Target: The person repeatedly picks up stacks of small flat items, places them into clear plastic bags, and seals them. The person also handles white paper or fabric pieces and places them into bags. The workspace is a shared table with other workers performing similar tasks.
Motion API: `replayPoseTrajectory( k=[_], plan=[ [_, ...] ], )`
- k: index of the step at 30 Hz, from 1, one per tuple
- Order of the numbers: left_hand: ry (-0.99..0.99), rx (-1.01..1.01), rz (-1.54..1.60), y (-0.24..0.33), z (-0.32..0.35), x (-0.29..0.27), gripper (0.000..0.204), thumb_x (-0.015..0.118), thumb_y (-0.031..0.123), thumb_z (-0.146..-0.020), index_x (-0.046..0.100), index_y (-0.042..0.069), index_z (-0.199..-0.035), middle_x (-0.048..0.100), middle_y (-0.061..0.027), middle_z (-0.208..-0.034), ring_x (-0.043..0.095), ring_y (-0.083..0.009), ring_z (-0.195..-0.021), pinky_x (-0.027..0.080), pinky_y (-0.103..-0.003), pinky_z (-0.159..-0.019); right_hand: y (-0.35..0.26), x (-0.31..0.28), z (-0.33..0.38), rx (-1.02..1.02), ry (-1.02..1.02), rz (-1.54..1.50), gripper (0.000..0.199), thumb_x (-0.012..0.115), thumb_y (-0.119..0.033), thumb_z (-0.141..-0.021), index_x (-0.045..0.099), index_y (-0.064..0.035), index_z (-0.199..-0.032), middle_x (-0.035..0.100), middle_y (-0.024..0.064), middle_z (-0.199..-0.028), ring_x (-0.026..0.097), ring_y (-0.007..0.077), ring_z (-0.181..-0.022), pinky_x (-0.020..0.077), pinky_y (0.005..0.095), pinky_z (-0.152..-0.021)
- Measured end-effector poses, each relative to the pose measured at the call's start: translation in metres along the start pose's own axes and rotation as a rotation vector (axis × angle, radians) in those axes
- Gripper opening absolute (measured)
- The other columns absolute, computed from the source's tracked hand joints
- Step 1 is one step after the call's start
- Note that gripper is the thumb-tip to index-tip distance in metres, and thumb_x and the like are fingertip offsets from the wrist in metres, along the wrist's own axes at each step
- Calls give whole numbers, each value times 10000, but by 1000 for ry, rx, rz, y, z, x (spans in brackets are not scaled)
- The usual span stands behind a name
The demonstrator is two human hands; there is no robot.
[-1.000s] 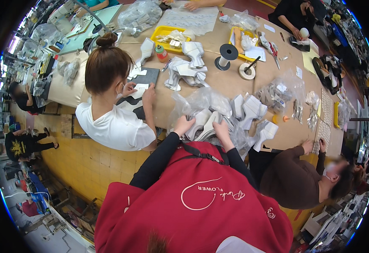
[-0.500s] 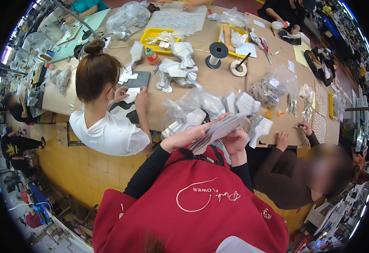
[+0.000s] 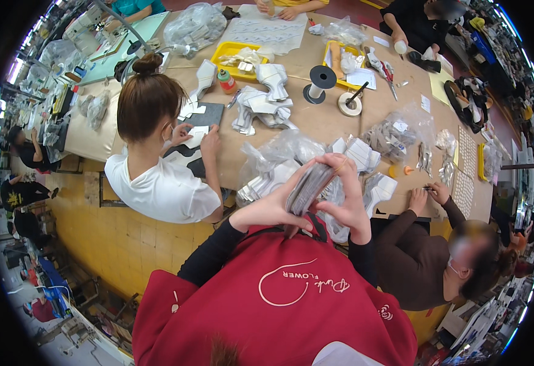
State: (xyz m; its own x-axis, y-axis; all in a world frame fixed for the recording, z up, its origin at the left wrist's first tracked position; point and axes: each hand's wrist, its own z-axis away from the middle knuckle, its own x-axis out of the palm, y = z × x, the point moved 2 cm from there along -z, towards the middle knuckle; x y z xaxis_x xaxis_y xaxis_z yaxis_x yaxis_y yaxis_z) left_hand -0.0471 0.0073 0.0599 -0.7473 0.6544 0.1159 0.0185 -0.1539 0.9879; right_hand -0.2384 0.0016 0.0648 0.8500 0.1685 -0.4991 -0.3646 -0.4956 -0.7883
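Just above my red apron (image 3: 328,274), both hands grip a stack of thin grey-white cut pieces (image 3: 311,188). The stack stands on edge, its layered side facing me. My left hand (image 3: 270,210) holds it from the left, thumb at the lower end. Curved around the top and right is my right hand (image 3: 351,204), its thumb near the lower right. Just beyond, clear plastic bags (image 3: 282,146) lie over more white shaped pieces (image 3: 361,154). Another white piece (image 3: 381,188) rests right of my right hand.
At my left a person in white (image 3: 163,183) handles white pieces on a dark board. A person in brown (image 3: 413,256) works at my right. Farther across the table stand a black-flanged spool (image 3: 322,78), a tape roll (image 3: 350,105), a yellow tray (image 3: 224,50) and an orange-green bottle (image 3: 226,82).
The stack has gone from tilted nearly flat to standing on edge. My right hand has moved up and now wraps over its top; my left hand has shifted lower along it.
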Motion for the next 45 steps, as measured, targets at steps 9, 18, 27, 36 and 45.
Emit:
replayPoseTrajectory(
  k=[9, 18, 27, 36, 45],
  plan=[
    [116, 60, -134, -10, 6, 1, 1246, 886, 144, -635, 21, 112, -1531, 223, -194, -1522, 298, -301, -1394, 279, -391, -1124, 2, 7, 0, 14, 31, -242, 796, 732, -270, -747, 382, -12, -1413, 581, 132, -1300, 443, 306, -1243, 291, 424, -1077],
    [-118, -285, 307, -7, 7, 10, 1029, 788, -14, -723, 106, 112, -1483, 584, -97, -1061, 636, -164, -907, 539, -317, -770, -11, 17, -11, -82, -102, -37, 843, 643, -280, -820, 220, -16, -1499, 431, 159, -1452, 396, 364, -1299, 211, 434, -1117],
    [-143, -168, 358, -14, 11, 14, 661, 808, 120, -747, 427, 55, -1283, 595, -48, -880, 606, -127, -820, 499, -273, -707, -13, 19, -24, -65, 112, 75, 844, 611, -441, -855, 258, -5, -1484, 522, 192, -1325, 437, 384, -1235, 280, 460, -1084],
    [96, -298, 502, -35, 11, 39, 758, 703, 140, -862, 216, 114, -1443, 563, -31, -847, 534, -80, -635, 433, -218, -538, 7, 19, -13, -36, 58, 202, 775, 683, -442, -821, 399, 24, -1369, 592, 174, -1134, 565, 337, -938, 424, 431, -911],
    [783, -160, 635, -68, 33, -51, 206, 666, 79, -851, 545, 48, -1015, 524, 11, -738, 434, -53, -565, 353, -202, -502, 68, 12, 31, 780, 368, -415, 766, 508, -109, -944, 24, -104, -1537, 683, 100, -1014, 546, 105, -603, 488, 260, -573]
  ],
)
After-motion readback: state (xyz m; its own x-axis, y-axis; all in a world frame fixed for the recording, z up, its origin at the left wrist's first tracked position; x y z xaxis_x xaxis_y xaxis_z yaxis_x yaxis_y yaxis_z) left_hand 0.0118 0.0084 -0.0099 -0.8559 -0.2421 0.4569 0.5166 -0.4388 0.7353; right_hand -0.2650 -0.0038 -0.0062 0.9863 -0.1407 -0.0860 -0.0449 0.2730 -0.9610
